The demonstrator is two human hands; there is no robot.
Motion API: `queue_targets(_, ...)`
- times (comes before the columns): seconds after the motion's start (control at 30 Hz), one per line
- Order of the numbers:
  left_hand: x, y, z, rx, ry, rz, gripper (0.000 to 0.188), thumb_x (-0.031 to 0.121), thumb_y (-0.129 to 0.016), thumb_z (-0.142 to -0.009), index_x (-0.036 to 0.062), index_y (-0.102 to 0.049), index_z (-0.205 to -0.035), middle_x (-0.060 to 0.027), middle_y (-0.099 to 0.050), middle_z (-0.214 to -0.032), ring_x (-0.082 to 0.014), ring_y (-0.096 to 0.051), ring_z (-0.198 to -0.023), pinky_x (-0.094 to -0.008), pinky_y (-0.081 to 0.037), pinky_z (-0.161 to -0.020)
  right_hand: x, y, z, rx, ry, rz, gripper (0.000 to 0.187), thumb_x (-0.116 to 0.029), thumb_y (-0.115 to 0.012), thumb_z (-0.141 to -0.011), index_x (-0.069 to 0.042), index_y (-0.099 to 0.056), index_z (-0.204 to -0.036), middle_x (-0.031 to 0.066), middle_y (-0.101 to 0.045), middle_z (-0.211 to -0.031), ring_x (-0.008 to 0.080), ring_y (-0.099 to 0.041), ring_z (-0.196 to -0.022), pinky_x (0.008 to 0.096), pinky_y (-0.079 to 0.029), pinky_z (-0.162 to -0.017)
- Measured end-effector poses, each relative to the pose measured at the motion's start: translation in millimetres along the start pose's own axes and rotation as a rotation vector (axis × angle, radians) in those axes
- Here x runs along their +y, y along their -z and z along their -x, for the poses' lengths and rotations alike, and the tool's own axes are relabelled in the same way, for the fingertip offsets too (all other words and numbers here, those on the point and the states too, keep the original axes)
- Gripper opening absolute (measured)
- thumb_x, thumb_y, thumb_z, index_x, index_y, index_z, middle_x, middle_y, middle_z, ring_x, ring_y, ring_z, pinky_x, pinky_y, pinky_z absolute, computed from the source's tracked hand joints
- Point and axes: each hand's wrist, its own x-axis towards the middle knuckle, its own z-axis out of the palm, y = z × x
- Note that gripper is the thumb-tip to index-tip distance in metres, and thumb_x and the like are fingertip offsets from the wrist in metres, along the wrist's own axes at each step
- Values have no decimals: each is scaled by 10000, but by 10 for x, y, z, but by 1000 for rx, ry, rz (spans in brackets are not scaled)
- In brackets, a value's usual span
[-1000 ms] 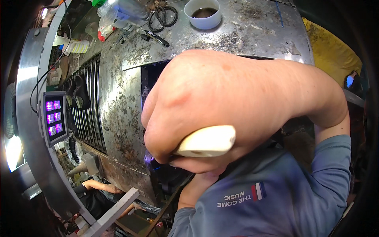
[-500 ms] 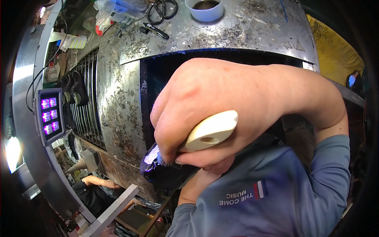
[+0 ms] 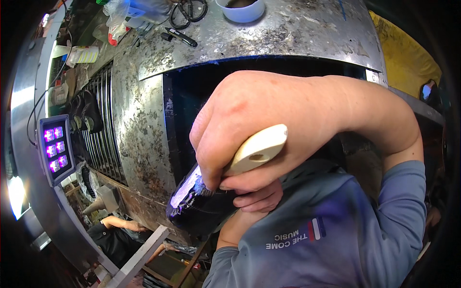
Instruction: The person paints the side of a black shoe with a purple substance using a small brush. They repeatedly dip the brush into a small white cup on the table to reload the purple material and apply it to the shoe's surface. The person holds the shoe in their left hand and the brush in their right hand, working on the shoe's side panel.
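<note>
My right hand (image 3: 254, 120) is closed around a brush with a pale wooden handle (image 3: 259, 149), which sticks out between thumb and forefinger. Its short bristles (image 3: 205, 191) touch a black shoe (image 3: 199, 218) near a whitish strip that glows violet along the shoe's edge. Below and partly behind the right hand is my left hand (image 3: 261, 198), its fingers curled. It appears to grip the shoe, though most of its hold is hidden. The shoe is held tilted in front of my chest, at the near side of the worn metal workbench.
On the workbench (image 3: 307, 38) stand a white bowl (image 3: 244, 13) of dark liquid, black-handled scissors (image 3: 178, 18) and a black marker (image 3: 181, 37). At left are a violet-lit lamp (image 3: 56, 150), black shoes (image 3: 90, 114) on metal bars, and a metal horn (image 3: 100, 202). A co-worker's arm (image 3: 120, 223) shows lower left.
The shoe has tilted, so more of its glowing whitish strip shows. My right hand and the brush have shifted slightly. More of my left fingers is visible. The whole view has moved a little.
</note>
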Motion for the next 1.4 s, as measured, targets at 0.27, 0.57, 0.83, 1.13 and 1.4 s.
queue_targets(0.27,19,72,47,-45,-5,21,366,136,-459,-1055,-60,-429,-1363,-161,-760,-916,-291,-766,-769,-364,-632,-648,51,106,69,-25,-57,6,159,-143,-731,-730,-62,-759,-863,100,-714,-776,270,-687,-730,380,-537,-680)
queue_targets(0.57,13,10,26,13,17,7,343,63,-500,-1023,-60,-444,-1339,-174,-756,-930,-290,-765,-753,-347,-636,-632,99,256,139,-50,-51,125,143,-133,-747,-731,-56,-761,-850,97,-719,-784,254,-699,-743,369,-548,-700)
queue_targets(0.83,-24,-1,71,36,-31,-47,351,78,-492,-1030,-77,-440,-1340,-195,-747,-936,-302,-761,-747,-358,-639,-612,132,470,331,-67,-179,117,178,-139,-732,-742,-23,-760,-873,107,-731,-785,220,-701,-717,340,-548,-683)
queue_targets(1.13,43,-718,154,615,-402,-706,433,182,-570,-1017,-29,-464,-1380,-189,-723,-1070,-310,-745,-921,-425,-633,-769,-67,671,700,175,-323,123,209,-193,-785,-847,-15,-762,-954,101,-754,-879,187,-717,-802,313,-559,-740)
queue_targets(1.4,-104,-2255,390,1327,-481,-1894,719,436,-789,-845,-28,-560,-1345,-156,-700,-1202,-265,-703,-1061,-416,-571,-953,-165,716,799,293,-252,234,171,-123,-817,-771,-33,-773,-910,104,-746,-847,205,-714,-759,318,-544,-691)
